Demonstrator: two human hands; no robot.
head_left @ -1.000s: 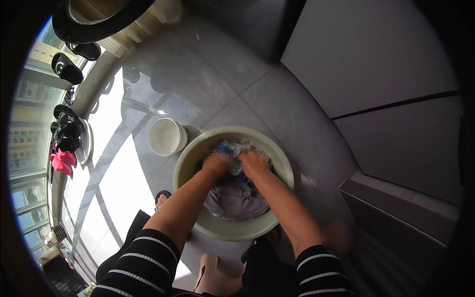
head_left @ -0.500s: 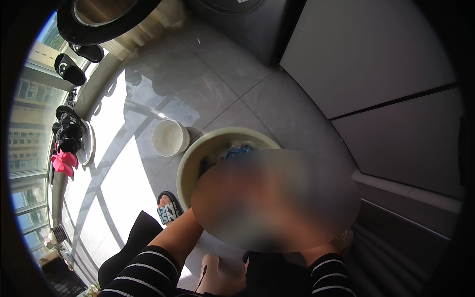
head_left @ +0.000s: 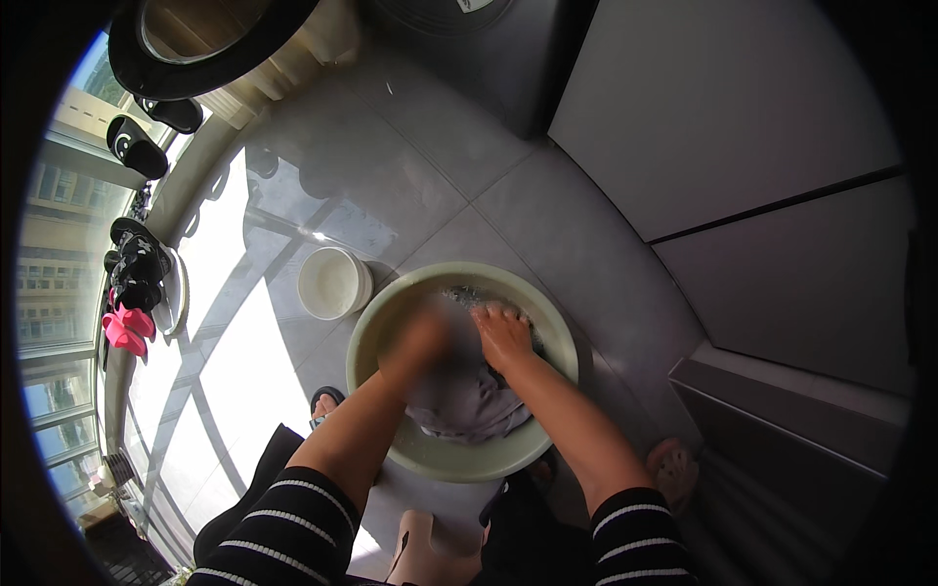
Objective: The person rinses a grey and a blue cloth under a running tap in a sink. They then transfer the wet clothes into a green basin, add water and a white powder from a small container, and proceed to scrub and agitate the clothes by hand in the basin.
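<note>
Between my feet on the floor stands a pale green basin (head_left: 467,467) with a wet greyish-purple cloth garment (head_left: 467,412) bunched in it. Both my forearms reach down into the basin. My left hand (head_left: 427,337) is over its left half, smeared by a blur that hides the fingers. On the right, my right hand (head_left: 502,337) has its fingers bent down and close together, gripping the cloth near the basin's far side. Some water or suds and darker wet fabric show beyond the hands, too unclear to tell apart.
Left of the basin stands a small white bucket (head_left: 335,283). Black slippers (head_left: 137,146) and pink shoes (head_left: 128,328) line the window ledge. Grey cabinet panels (head_left: 752,117) rise on the right. A round black-rimmed object (head_left: 210,73) is at the upper left.
A large blur over the basin has shrunk to the left hand, so the right hand and grey cloth now show. Blue fabric seen earlier at the far side no longer shows. The view has shifted slightly.
</note>
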